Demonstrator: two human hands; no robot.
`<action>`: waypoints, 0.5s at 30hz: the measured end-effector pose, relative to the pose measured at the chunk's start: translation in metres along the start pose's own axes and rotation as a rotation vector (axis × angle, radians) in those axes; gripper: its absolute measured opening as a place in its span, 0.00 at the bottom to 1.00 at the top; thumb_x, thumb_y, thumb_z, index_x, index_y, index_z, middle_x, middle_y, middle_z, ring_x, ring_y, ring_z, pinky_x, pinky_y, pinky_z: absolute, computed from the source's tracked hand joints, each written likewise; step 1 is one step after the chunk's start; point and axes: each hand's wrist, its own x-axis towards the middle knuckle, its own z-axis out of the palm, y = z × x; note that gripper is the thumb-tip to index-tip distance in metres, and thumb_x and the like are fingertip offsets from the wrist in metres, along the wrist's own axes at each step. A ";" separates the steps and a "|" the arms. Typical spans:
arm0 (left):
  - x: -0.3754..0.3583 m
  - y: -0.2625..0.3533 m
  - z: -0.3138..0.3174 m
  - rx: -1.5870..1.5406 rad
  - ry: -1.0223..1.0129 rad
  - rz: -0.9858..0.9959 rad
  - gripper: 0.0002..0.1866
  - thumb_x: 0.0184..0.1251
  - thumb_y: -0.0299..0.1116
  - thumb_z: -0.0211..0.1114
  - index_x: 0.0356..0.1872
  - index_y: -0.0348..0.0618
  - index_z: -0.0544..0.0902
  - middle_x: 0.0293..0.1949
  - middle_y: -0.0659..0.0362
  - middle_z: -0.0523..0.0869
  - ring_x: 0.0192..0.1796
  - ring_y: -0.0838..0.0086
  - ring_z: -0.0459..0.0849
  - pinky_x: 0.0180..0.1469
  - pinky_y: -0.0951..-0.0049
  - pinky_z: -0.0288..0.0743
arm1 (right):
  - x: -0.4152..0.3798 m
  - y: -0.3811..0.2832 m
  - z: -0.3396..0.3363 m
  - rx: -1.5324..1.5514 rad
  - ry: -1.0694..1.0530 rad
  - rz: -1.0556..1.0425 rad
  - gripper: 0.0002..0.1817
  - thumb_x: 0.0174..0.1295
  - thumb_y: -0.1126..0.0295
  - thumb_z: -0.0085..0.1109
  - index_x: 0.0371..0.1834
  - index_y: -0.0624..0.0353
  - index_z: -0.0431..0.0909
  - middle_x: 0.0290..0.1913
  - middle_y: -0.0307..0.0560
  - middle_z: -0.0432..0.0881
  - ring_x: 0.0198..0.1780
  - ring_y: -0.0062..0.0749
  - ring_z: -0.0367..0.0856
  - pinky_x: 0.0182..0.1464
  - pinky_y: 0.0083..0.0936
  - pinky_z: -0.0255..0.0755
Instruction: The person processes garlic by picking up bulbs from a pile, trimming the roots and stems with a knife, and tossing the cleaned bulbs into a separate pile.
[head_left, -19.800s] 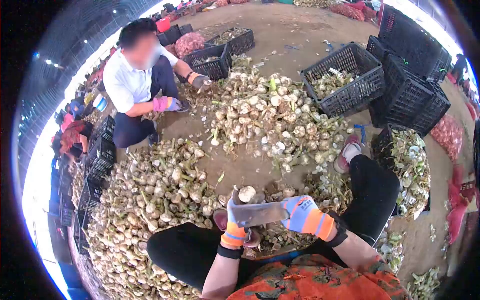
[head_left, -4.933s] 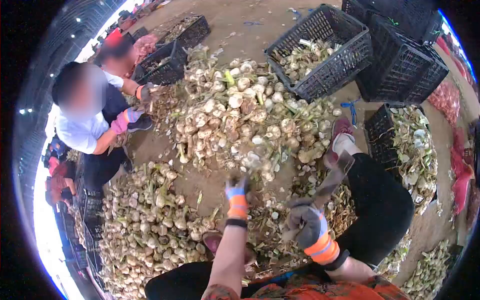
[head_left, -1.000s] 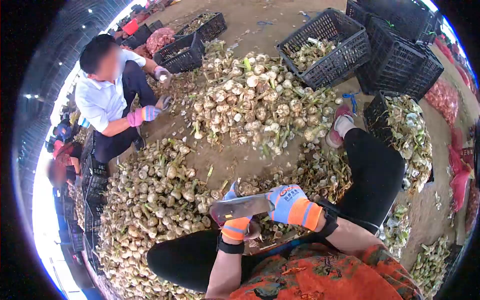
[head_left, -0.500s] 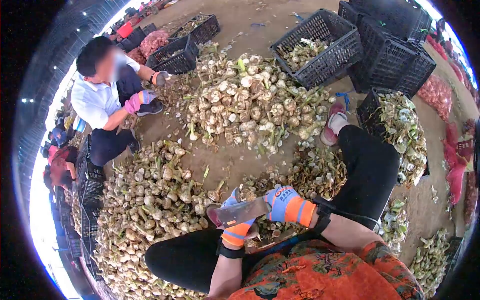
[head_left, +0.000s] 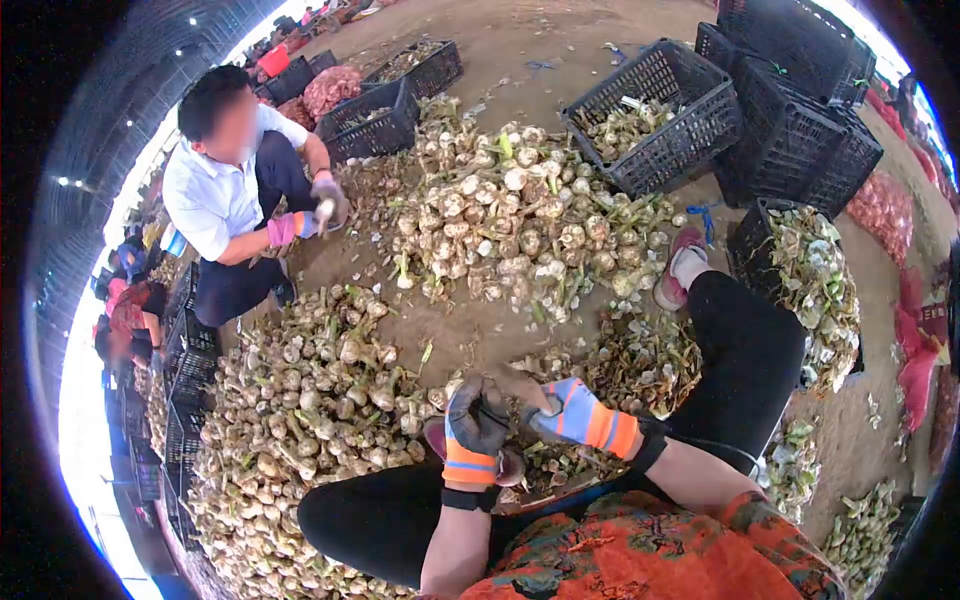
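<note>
My left hand (head_left: pixel 476 424), in an orange, blue and grey glove, has its grey palm side showing and fingers curled. What it grips, if anything, I cannot make out; a pale garlic bulb (head_left: pixel 455 386) shows right beside its fingers. Gloved to match, my right hand (head_left: pixel 578 412) is closed around a knife (head_left: pixel 520 384), whose blade points left toward the left fingers and looks blurred. Both hands are above loose garlic skins and trimmings (head_left: pixel 640 370) between my legs. A large heap of garlic with stems (head_left: pixel 300 430) lies to the left.
Another garlic heap (head_left: pixel 520 210) lies ahead. A black crate (head_left: pixel 655 120) stands behind it, beside stacked crates (head_left: pixel 790 130). At right, a crate overflows with trimmings (head_left: pixel 815 290). A co-worker (head_left: pixel 220 190) squats at left, gloved hands together around a pale object.
My left hand has turned, so its grey palm side shows. The knife blade has swung up and away from over my left wrist. The co-worker's hands have come together.
</note>
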 end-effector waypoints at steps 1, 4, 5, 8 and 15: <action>-0.005 -0.004 0.010 0.005 -0.006 -0.002 0.01 0.58 0.23 0.57 0.30 0.39 0.76 0.28 0.60 0.80 0.32 0.76 0.79 0.32 0.79 0.76 | 0.001 0.010 0.005 0.000 0.008 -0.003 0.10 0.47 0.70 0.61 0.33 0.61 0.80 0.24 0.47 0.81 0.25 0.23 0.77 0.29 0.26 0.71; -0.008 -0.012 0.008 0.103 -0.076 -0.006 0.03 0.58 0.30 0.56 0.27 0.44 0.75 0.27 0.59 0.78 0.27 0.71 0.76 0.30 0.76 0.74 | 0.009 0.024 -0.003 -0.102 -0.172 0.282 0.14 0.45 0.62 0.59 0.33 0.56 0.80 0.23 0.53 0.79 0.25 0.37 0.79 0.29 0.31 0.71; -0.013 -0.004 0.003 -0.083 -0.173 -0.140 0.04 0.58 0.29 0.56 0.27 0.42 0.74 0.26 0.59 0.77 0.27 0.72 0.76 0.30 0.76 0.72 | 0.014 0.111 0.003 -0.423 -0.170 0.095 0.13 0.49 0.62 0.55 0.32 0.59 0.80 0.23 0.52 0.80 0.22 0.35 0.77 0.29 0.30 0.72; -0.017 0.033 -0.013 0.556 0.103 0.861 0.04 0.60 0.28 0.53 0.28 0.40 0.74 0.26 0.59 0.77 0.30 0.76 0.75 0.29 0.76 0.74 | 0.011 0.093 -0.049 0.499 0.235 0.422 0.10 0.51 0.64 0.54 0.26 0.61 0.76 0.20 0.49 0.77 0.20 0.32 0.74 0.23 0.30 0.69; 0.084 0.038 -0.038 0.213 0.244 0.399 0.06 0.59 0.38 0.60 0.31 0.49 0.79 0.25 0.64 0.76 0.26 0.78 0.72 0.31 0.77 0.66 | 0.001 0.011 -0.094 0.665 0.691 0.216 0.07 0.57 0.69 0.47 0.26 0.60 0.71 0.20 0.40 0.68 0.21 0.23 0.68 0.23 0.21 0.68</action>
